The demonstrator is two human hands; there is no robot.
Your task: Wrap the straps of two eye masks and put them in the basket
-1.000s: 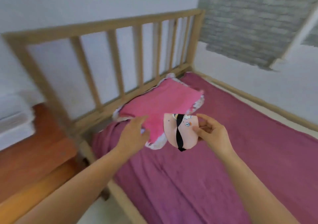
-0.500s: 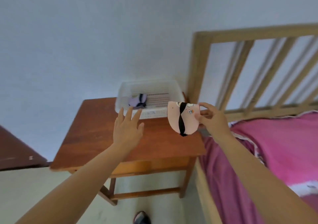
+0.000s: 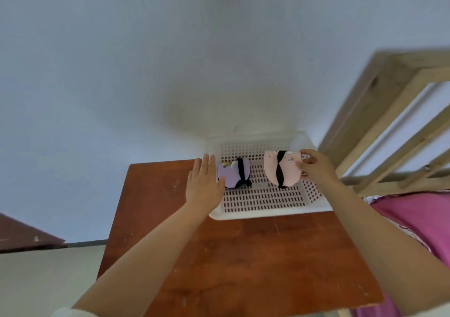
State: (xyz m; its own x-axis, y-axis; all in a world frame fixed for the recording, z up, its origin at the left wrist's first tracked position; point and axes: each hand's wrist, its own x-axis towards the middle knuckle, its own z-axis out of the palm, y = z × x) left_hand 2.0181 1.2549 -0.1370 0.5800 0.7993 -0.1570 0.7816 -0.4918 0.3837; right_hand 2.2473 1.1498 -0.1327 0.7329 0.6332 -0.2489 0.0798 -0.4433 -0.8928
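A white slotted plastic basket [image 3: 267, 202] stands at the back of a brown wooden side table [image 3: 243, 255]. Inside it on the left lies a purple eye mask [image 3: 230, 174], folded, with its black strap wound around it. My right hand [image 3: 316, 168] pinches a peach-pink eye mask [image 3: 270, 168], also bound by a black strap, and holds it above the basket's right half. My left hand [image 3: 203, 184] hovers flat with fingers together over the basket's left rim, beside the purple mask, holding nothing.
A wooden slatted bed frame [image 3: 389, 126] rises at the right, with pink bedding [image 3: 418, 221] below it. A plain pale wall backs the table. A dark wooden edge [image 3: 26, 236] shows at the far left, with pale floor beneath.
My view has swung from the bed to the side table and come closer. Both hands moved forward; the pink mask now hangs over the basket and my left hand reaches its rim.
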